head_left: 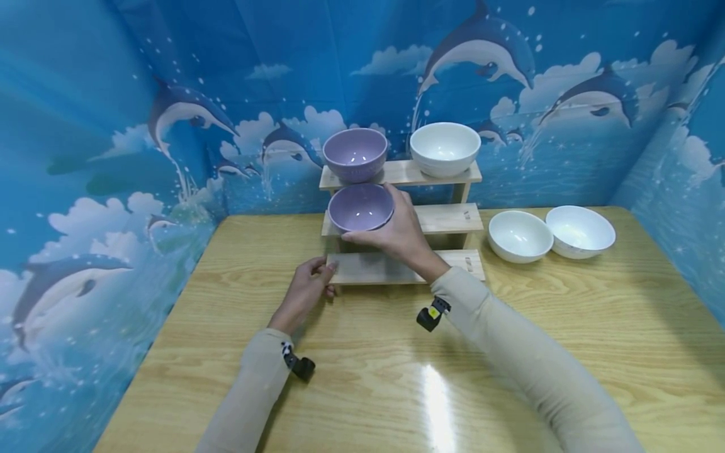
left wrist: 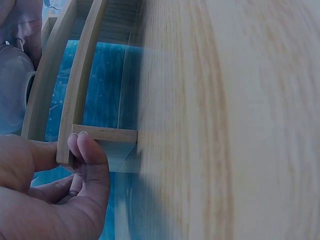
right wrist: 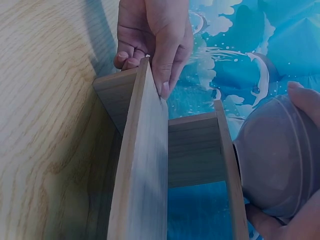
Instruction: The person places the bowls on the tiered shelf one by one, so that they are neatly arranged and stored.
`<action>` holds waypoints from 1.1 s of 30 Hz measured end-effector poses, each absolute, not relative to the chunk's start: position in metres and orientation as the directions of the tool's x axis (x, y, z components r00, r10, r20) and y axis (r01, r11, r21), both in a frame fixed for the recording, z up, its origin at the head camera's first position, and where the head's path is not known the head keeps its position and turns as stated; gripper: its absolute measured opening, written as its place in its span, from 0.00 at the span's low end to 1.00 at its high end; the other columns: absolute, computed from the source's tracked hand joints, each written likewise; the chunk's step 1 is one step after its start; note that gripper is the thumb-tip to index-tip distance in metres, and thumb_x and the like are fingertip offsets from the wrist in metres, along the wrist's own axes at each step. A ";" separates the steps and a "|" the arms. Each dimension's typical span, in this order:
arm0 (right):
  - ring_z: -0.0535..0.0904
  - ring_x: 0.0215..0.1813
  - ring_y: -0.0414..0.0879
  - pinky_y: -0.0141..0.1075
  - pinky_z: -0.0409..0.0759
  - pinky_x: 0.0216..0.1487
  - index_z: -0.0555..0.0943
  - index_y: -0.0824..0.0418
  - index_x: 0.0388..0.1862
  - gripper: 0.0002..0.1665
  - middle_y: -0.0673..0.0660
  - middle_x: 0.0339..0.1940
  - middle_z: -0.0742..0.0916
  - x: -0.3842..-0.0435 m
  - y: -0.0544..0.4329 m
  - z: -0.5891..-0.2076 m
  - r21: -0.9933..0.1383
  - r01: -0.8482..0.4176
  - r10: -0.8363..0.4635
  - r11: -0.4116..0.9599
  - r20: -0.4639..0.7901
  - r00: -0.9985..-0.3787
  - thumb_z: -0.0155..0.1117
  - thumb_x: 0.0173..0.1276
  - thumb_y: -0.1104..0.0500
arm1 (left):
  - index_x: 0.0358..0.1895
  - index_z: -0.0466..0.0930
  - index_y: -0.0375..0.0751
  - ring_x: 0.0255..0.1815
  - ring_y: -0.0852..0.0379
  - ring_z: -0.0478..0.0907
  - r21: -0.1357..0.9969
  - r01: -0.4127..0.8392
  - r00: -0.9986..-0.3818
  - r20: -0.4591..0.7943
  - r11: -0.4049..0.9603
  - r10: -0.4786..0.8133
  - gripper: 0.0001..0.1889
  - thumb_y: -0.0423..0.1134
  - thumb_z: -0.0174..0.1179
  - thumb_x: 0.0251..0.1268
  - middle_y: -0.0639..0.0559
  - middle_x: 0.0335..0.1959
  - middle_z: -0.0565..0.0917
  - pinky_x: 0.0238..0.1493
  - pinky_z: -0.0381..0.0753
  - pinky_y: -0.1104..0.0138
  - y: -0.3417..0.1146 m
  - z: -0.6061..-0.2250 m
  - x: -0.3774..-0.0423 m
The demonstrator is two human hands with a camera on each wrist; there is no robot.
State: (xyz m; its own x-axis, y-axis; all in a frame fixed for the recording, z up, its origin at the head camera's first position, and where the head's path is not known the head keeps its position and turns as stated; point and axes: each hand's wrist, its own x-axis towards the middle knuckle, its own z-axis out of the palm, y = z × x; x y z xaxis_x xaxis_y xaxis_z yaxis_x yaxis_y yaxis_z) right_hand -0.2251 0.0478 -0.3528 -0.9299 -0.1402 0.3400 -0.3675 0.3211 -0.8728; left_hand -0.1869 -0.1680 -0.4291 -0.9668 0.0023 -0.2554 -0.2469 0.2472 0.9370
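A wooden three-tier stand (head_left: 368, 269) stands at the table's back. My right hand (head_left: 399, 229) holds a purple bowl (head_left: 360, 209) between thumb and fingers, upright at the left end of the middle tier. In the right wrist view that bowl (right wrist: 275, 157) is right against the tier's board. My left hand (head_left: 308, 286) pinches the left end of the lowest board; in the left wrist view its thumb and fingers (left wrist: 92, 155) close round the board's end. A second purple bowl (head_left: 355, 154) sits on the top tier's left, and a white bowl (head_left: 445, 150) on its right.
Right of the stand, two more white bowls, one nearer (head_left: 520, 236) and one farther right (head_left: 580, 232), stand side by side on the wooden table (head_left: 362, 365). A blue dolphin-print backdrop (head_left: 317, 75) rises behind and along both sides. Small cameras are strapped to both wrists.
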 end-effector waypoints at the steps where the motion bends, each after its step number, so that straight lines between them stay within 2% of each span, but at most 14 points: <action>1: 0.67 0.67 0.52 0.49 0.73 0.66 0.64 0.59 0.77 0.68 0.60 0.69 0.71 -0.225 0.048 -0.353 -0.874 -0.368 -0.140 0.319 0.340 -0.930 0.91 0.38 0.48 | 0.78 0.59 0.36 0.35 0.54 0.80 0.937 -0.247 -0.967 -0.256 0.248 0.002 0.32 0.46 0.55 0.80 0.42 0.54 0.75 0.40 0.87 0.62 -0.168 -0.429 -0.187; 12: 0.64 0.70 0.51 0.49 0.71 0.69 0.58 0.56 0.81 0.71 0.59 0.71 0.69 -0.222 0.049 -0.352 -0.876 -0.358 -0.159 0.324 0.322 -0.933 0.90 0.42 0.47 | 0.77 0.59 0.35 0.36 0.54 0.80 0.935 -0.249 -0.966 -0.257 0.252 0.001 0.31 0.46 0.55 0.80 0.42 0.54 0.75 0.41 0.87 0.62 -0.168 -0.429 -0.187; 23: 0.64 0.70 0.51 0.50 0.70 0.70 0.57 0.57 0.81 0.71 0.60 0.71 0.68 -0.217 0.055 -0.350 -0.874 -0.347 -0.173 0.340 0.305 -0.937 0.89 0.44 0.47 | 0.78 0.59 0.35 0.36 0.53 0.80 0.937 -0.251 -0.966 -0.260 0.243 0.004 0.32 0.46 0.55 0.79 0.42 0.55 0.75 0.41 0.87 0.63 -0.168 -0.429 -0.186; 28: 0.65 0.72 0.55 0.48 0.71 0.72 0.50 0.61 0.83 0.73 0.64 0.73 0.64 -0.211 0.059 -0.348 -0.878 -0.340 -0.191 0.336 0.290 -0.938 0.88 0.47 0.49 | 0.77 0.59 0.35 0.35 0.55 0.80 0.937 -0.253 -0.965 -0.261 0.239 -0.001 0.32 0.46 0.55 0.79 0.41 0.55 0.75 0.41 0.87 0.63 -0.168 -0.430 -0.187; 33: 0.67 0.72 0.58 0.47 0.72 0.71 0.49 0.62 0.83 0.74 0.66 0.74 0.62 -0.204 0.064 -0.346 -0.872 -0.355 -0.208 0.338 0.298 -0.932 0.88 0.48 0.51 | 0.77 0.61 0.35 0.35 0.55 0.80 0.937 -0.254 -0.965 -0.260 0.238 -0.005 0.31 0.46 0.55 0.79 0.41 0.54 0.75 0.40 0.87 0.63 -0.168 -0.430 -0.188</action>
State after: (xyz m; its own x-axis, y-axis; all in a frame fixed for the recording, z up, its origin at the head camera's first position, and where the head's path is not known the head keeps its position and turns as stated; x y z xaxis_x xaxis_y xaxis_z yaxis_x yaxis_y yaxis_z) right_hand -0.2036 0.0642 -0.3460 -0.9315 -0.2085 0.2979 -0.3545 0.3383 -0.8717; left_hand -0.1878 -0.1680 -0.4302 -0.9655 -0.0052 -0.2604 -0.2541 0.2378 0.9375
